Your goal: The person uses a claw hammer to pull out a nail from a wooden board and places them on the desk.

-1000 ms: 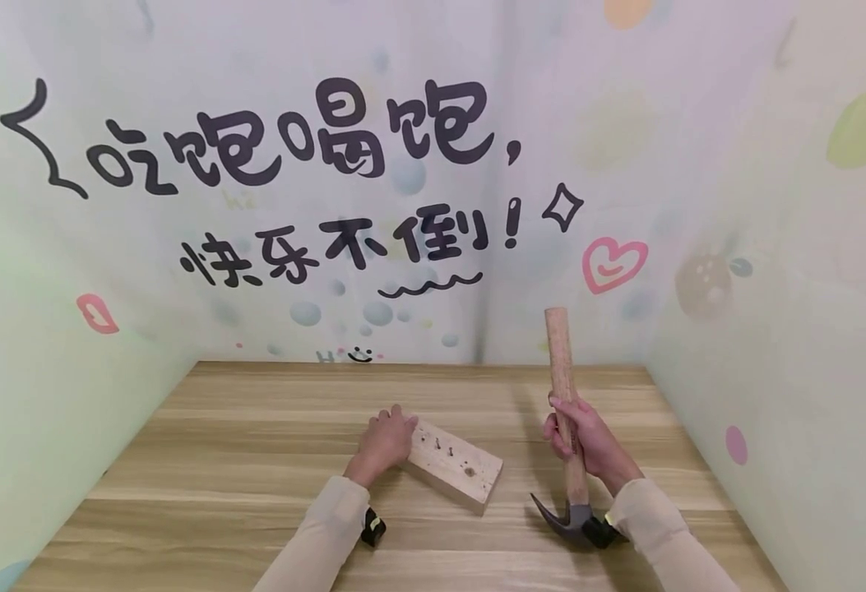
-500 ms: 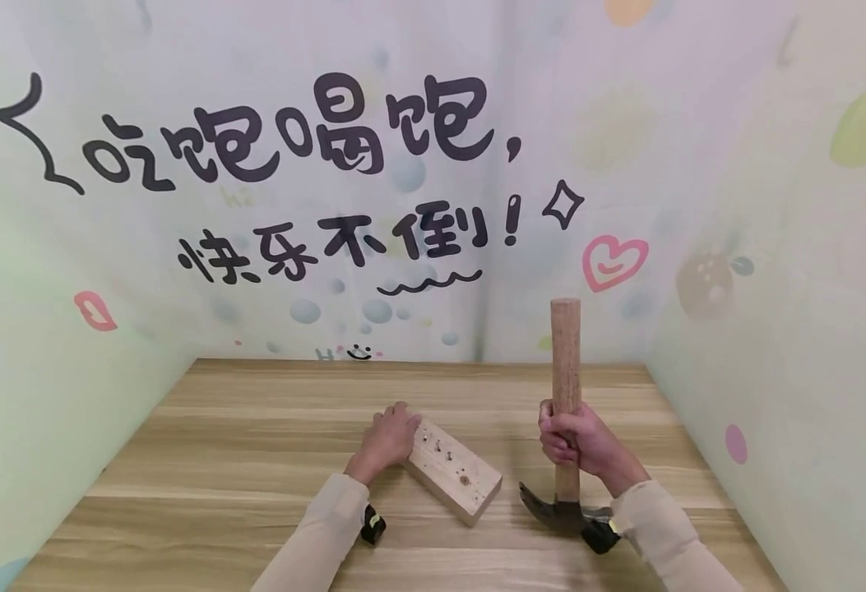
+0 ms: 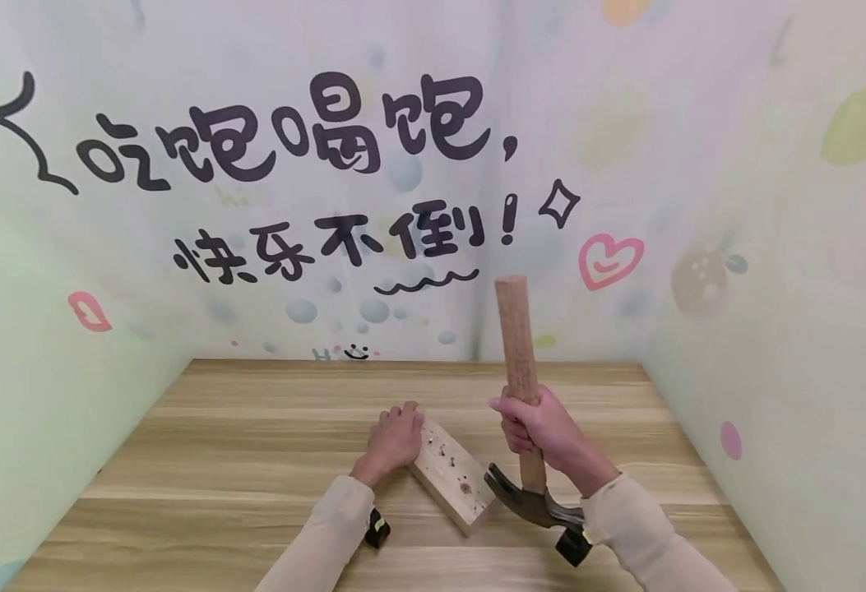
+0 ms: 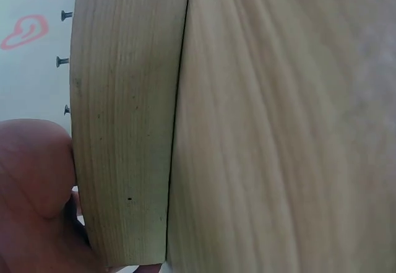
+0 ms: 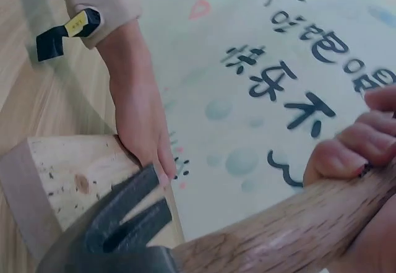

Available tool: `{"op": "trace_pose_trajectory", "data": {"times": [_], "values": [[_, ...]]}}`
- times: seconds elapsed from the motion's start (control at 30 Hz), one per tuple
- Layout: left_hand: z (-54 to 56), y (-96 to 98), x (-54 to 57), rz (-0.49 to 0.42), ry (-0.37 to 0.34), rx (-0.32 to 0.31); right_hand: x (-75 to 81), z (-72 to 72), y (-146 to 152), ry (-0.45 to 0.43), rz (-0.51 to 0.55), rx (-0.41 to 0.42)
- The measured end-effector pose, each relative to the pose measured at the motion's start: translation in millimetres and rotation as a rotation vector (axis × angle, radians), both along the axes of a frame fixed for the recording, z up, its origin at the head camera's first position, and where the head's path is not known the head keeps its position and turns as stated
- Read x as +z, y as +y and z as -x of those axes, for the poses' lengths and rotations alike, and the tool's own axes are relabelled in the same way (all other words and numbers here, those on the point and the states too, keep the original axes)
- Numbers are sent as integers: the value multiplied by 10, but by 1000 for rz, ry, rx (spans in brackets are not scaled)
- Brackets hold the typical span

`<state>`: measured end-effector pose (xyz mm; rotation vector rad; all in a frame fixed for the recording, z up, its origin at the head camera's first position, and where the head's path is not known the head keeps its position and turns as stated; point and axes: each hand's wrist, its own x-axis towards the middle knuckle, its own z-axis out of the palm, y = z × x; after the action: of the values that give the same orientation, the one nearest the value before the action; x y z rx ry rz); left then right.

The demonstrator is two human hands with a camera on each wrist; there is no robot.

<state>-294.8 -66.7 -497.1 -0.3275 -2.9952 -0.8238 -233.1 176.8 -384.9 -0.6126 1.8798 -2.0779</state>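
Observation:
A pale wooden block (image 3: 449, 487) lies slantwise on the wood-grain table (image 3: 203, 460). My left hand (image 3: 394, 437) grips its far left end, with thumb and fingers around that end in the left wrist view. Several short nails (image 4: 62, 61) stand partway out of the block's top, near this hand. To the block's right, my right hand (image 3: 544, 423) holds a claw hammer (image 3: 516, 337) by its wooden handle. The handle points up and the steel head is down. Its forked claw (image 3: 502, 487) faces the block and overlaps its near right corner in the head view.
Behind the table hangs a pale printed backdrop (image 3: 329, 214) with dark lettering, and similar walls stand at both sides. A small black device (image 3: 377, 528) is strapped at the left wrist. Dark holes and a knot mark the block's top.
The right hand has carried the hammer left toward the block, bringing the claw beside it and tilting the handle top left. The block has turned slightly, its near end swinging toward me.

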Motion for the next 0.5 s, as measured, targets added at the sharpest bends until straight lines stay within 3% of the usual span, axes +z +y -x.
{"op": "trace_pose_trajectory", "data": {"times": [0.3,0.5], "values": [[1,9,6,-14,10,5,31,152,-364,-108,-195,-155],[22,16,7,-2,-23,-7,4,261,-566,-153,-260,-161]]}}
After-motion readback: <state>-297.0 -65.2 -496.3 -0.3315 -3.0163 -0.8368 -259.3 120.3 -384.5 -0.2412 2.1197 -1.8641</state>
